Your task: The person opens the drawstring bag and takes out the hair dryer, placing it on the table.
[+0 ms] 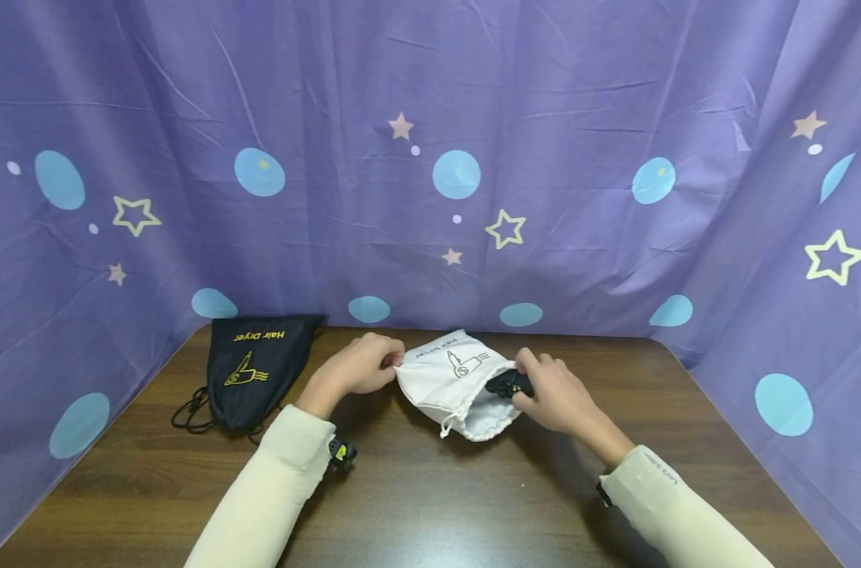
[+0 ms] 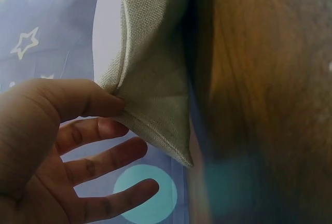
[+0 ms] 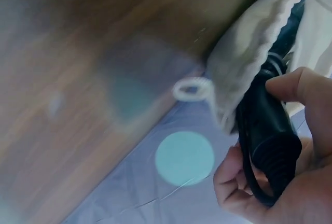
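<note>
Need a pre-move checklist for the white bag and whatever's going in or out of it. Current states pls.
1. White bag mouth open: ok, gaping toward the person.
2. Left fingers steadying the bag: ok, pinching its edge.
3. Right fingers secure on the dark handle: ok, wrapped round it.
4. Cord clear of the right hand: not ok, its bend lies right by the palm.
5. Far end of the dark item snag-free: cannot tell, hidden in the bag.
6. Black bag out of the way: ok, apart on the left.
</note>
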A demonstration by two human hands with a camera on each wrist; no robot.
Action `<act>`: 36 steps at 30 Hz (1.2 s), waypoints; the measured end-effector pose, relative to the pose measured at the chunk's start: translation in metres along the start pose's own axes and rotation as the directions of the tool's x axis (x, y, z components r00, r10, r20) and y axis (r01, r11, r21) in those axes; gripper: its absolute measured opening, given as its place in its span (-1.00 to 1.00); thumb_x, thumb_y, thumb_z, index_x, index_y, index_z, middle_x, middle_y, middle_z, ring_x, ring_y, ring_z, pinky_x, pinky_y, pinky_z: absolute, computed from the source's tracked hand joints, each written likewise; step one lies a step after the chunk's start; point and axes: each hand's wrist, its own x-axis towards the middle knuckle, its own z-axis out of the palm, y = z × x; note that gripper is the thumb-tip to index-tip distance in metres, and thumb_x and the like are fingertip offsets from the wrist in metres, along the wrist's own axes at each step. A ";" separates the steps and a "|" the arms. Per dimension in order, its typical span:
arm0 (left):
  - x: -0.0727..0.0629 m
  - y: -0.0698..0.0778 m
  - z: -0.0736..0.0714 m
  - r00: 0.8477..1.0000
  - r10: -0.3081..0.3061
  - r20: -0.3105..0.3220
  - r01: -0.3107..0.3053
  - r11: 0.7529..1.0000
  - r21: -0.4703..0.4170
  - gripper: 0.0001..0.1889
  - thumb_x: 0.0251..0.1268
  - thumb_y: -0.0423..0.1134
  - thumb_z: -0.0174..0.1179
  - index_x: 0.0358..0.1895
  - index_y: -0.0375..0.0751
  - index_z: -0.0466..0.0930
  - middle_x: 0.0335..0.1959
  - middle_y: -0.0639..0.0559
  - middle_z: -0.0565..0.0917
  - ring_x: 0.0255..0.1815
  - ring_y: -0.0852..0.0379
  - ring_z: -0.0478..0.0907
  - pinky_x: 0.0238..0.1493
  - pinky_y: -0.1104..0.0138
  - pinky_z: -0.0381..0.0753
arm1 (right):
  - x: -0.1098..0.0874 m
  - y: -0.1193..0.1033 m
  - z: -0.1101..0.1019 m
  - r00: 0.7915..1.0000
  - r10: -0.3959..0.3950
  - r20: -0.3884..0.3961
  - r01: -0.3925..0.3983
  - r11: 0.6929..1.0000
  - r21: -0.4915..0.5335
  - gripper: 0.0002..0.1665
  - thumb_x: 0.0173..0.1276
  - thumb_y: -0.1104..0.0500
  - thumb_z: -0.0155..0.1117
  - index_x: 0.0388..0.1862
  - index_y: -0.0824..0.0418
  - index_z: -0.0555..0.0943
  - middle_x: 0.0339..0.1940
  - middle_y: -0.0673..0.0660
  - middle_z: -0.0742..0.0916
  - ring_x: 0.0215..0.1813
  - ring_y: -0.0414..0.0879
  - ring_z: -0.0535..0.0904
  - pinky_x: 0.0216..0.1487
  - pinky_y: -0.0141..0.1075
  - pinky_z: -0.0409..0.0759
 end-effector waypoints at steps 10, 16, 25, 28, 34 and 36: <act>0.000 0.005 -0.006 1.000 0.015 0.007 -0.015 0.999 -0.033 -0.79 0.12 -0.41 0.26 -0.44 -0.01 0.46 -0.56 0.15 0.44 -0.49 0.24 0.35 -0.40 0.31 0.36 | 0.001 0.007 0.000 0.999 0.039 -0.026 -0.041 0.997 -0.065 -0.57 0.06 0.11 0.43 -0.16 0.07 0.40 -0.33 0.07 0.55 -0.20 0.13 0.41 -0.29 -0.05 0.23; 0.000 0.008 -0.006 0.999 0.027 0.021 -0.026 0.999 -0.040 -0.79 0.12 -0.42 0.24 -0.43 0.00 0.46 -0.56 0.21 0.40 -0.48 0.24 0.36 -0.40 0.32 0.37 | 0.003 0.000 0.003 0.996 0.072 -0.045 -0.077 0.990 -0.120 -0.57 0.07 0.09 0.40 -0.14 0.09 0.41 -0.30 0.16 0.56 -0.15 0.22 0.40 -0.27 0.01 0.25; 0.000 0.007 -0.005 0.999 0.034 0.030 -0.033 0.998 -0.045 -0.80 0.11 -0.43 0.24 -0.43 -0.02 0.46 -0.54 0.05 0.50 -0.48 0.24 0.36 -0.39 0.32 0.37 | 0.005 -0.002 0.010 0.995 0.025 -0.092 -0.041 0.983 -0.178 -0.56 0.07 0.02 0.38 -0.12 0.07 0.44 -0.32 0.17 0.59 -0.21 0.20 0.42 -0.32 -0.05 0.28; -0.001 0.005 -0.005 0.999 0.031 0.031 -0.030 0.999 -0.042 -0.78 0.10 -0.43 0.25 -0.45 -0.01 0.45 -0.55 0.04 0.50 -0.49 0.25 0.35 -0.40 0.33 0.35 | 0.005 0.000 0.011 0.995 -0.012 -0.102 -0.006 0.985 -0.170 -0.58 0.05 0.03 0.39 -0.15 0.06 0.43 -0.38 0.13 0.57 -0.28 0.15 0.41 -0.37 -0.09 0.27; -0.002 -0.002 -0.004 0.999 0.036 0.033 -0.034 0.998 -0.057 -0.76 0.10 -0.42 0.27 -0.46 0.01 0.43 -0.56 0.11 0.46 -0.49 0.26 0.34 -0.40 0.34 0.34 | 0.002 0.010 0.011 0.990 -0.096 -0.103 0.082 0.988 -0.133 -0.62 0.08 0.07 0.37 -0.17 0.06 0.42 -0.45 0.05 0.50 -0.39 0.05 0.33 -0.47 -0.16 0.28; -0.002 -0.004 -0.004 0.999 0.040 0.030 -0.038 0.997 -0.065 -0.76 0.11 -0.41 0.28 -0.46 0.01 0.44 -0.55 0.09 0.48 -0.49 0.27 0.35 -0.39 0.34 0.35 | 0.001 0.014 0.010 0.988 -0.120 -0.100 0.108 0.987 -0.118 -0.63 0.09 0.09 0.37 -0.17 0.07 0.43 -0.45 0.04 0.48 -0.40 0.03 0.31 -0.49 -0.18 0.27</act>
